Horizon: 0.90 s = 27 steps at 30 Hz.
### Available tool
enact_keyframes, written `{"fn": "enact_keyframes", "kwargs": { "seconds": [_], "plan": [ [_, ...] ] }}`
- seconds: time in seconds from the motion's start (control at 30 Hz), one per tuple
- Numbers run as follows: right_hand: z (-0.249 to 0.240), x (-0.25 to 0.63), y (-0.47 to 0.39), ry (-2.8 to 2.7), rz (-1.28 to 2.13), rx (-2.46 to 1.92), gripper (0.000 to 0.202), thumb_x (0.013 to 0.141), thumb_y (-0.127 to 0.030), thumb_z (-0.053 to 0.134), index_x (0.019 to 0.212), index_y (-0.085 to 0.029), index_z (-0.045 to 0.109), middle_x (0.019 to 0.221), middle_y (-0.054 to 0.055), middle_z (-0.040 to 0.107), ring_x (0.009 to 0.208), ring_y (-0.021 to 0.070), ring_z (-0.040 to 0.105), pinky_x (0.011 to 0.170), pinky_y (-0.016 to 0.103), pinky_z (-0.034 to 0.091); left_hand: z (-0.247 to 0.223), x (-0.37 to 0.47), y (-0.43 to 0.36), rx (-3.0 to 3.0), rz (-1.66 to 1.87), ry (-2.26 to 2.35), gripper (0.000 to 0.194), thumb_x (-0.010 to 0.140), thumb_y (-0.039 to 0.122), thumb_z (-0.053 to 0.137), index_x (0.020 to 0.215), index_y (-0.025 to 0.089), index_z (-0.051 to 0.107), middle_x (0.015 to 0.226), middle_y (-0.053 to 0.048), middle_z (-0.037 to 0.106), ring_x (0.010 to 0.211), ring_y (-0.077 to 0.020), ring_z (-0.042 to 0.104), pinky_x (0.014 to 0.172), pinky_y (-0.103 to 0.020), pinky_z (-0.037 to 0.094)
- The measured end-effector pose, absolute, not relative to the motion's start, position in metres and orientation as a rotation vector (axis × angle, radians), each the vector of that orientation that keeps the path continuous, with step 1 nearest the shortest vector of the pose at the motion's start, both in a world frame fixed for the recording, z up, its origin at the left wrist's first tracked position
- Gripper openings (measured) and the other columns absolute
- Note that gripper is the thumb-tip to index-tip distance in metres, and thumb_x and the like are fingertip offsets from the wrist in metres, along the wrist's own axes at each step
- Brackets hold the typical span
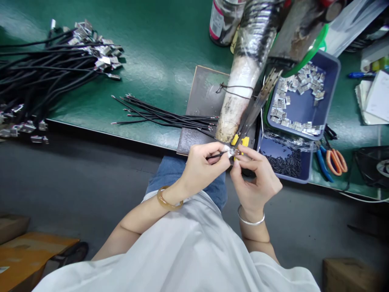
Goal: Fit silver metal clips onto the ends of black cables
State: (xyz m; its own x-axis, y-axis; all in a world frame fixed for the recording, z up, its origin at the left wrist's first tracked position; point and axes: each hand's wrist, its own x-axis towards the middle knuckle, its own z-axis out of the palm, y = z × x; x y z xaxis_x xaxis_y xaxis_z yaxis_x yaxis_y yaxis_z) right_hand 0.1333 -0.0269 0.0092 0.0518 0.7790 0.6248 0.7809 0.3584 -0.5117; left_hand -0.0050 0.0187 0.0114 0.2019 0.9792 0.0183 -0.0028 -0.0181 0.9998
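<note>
My left hand (207, 163) pinches a short black cable (215, 155) near its end, with white on the fingertip. Close beside it, the fingers of my right hand (253, 174) are pressed together at a small silver metal connector (236, 152). The two hands meet at the table's front edge, under a white wrapped tube (234, 97) and beside yellow pieces (244, 141). Several loose black cables (164, 115) lie to the left, partly across a dark board (202, 95).
A large bundle of black cables (48, 67) with metal connectors covers the far left. On the right are a blue tray (330, 87) of metal shells, a lower tray with small black pieces (285, 162), orange-handled pliers (336, 162), a jar (223, 22) and papers (377, 97).
</note>
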Motion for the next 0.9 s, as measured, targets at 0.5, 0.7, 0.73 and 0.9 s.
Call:
{"fn": "enact_keyframes", "kwargs": {
  "seconds": [0.5, 0.7, 0.73, 0.9],
  "plan": [
    [0.0111, 0.1321, -0.0253, -1.702, 0.003, -1.426, 0.016, 0.084, -0.009, 0.073, 0.091, -0.022, 0.067, 0.102, 0.002, 0.078, 0.097, 0.0161, 0.076, 0.082, 0.027, 0.061, 0.0062, -0.0055, 0.0164, 1.375, 1.072, 1.014, 0.014, 0.085, 0.019, 0.058, 0.073, 0.013, 0.06, 0.056, 0.007, 0.036, 0.051, -0.0047, 0.028, 0.047, -0.018, 0.024],
    [0.0154, 0.1317, -0.0236, -1.711, 0.006, -1.404, 0.018, 0.083, -0.008, 0.072, 0.09, -0.023, 0.067, 0.098, 0.001, 0.078, 0.098, 0.0174, 0.076, 0.086, 0.031, 0.061, 0.007, -0.005, 0.0166, 1.394, 1.099, 1.01, 0.014, 0.087, 0.02, 0.058, 0.074, 0.013, 0.06, 0.056, 0.007, 0.039, 0.052, -0.0052, 0.031, 0.049, -0.019, 0.026],
    [0.0151, 0.132, -0.0243, -1.712, 0.016, -1.398, 0.018, 0.083, -0.007, 0.072, 0.09, -0.023, 0.066, 0.096, 0.001, 0.078, 0.098, 0.0174, 0.076, 0.085, 0.03, 0.061, 0.0068, -0.0054, 0.0162, 1.39, 1.088, 1.006, 0.015, 0.087, 0.02, 0.057, 0.073, 0.014, 0.059, 0.056, 0.007, 0.038, 0.051, -0.0052, 0.031, 0.049, -0.019, 0.026],
    [0.0112, 0.1345, -0.028, -1.735, 0.024, -1.399, 0.017, 0.084, -0.008, 0.071, 0.091, -0.023, 0.064, 0.101, 0.002, 0.078, 0.099, 0.0172, 0.076, 0.083, 0.029, 0.061, 0.0045, -0.0063, 0.015, 1.379, 1.045, 1.013, 0.017, 0.086, 0.021, 0.057, 0.072, 0.014, 0.059, 0.056, 0.006, 0.038, 0.052, -0.0055, 0.031, 0.049, -0.019, 0.026]
  ]
}}
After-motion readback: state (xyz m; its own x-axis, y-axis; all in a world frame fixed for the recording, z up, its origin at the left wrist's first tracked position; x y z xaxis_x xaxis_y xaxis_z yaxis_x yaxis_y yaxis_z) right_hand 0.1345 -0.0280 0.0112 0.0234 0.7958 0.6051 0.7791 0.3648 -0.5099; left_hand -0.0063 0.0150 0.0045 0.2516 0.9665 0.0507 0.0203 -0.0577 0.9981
